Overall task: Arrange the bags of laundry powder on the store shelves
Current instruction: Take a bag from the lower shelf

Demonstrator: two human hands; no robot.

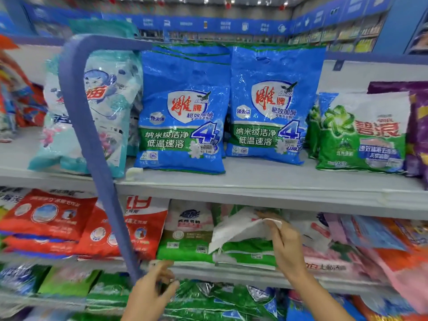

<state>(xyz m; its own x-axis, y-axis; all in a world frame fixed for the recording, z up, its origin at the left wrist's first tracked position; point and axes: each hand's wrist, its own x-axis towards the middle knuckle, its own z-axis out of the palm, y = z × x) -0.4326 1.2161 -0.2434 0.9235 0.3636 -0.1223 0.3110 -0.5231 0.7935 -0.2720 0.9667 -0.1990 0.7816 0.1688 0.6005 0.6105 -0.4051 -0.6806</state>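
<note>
My right hand [287, 246] pinches the raised top edge of a white and green laundry powder bag [234, 239] lying on the middle shelf [301, 200]. Beside it on the left lies a similar pink, white and green bag [185, 235]. My left hand [152, 290] is lower, at the front edge of that shelf, fingers curled around the bottom of a blue curved bar [92, 135]. Two blue bags [183, 114] stand upright side by side on the upper shelf [254, 179].
Red bags [69, 228] lie at the left of the middle shelf, pink and orange ones [370, 246] at the right. A pale teal bag [108, 107] and green Ariel bags [363, 133] flank the blue ones. More green bags [220, 302] fill the lowest shelf.
</note>
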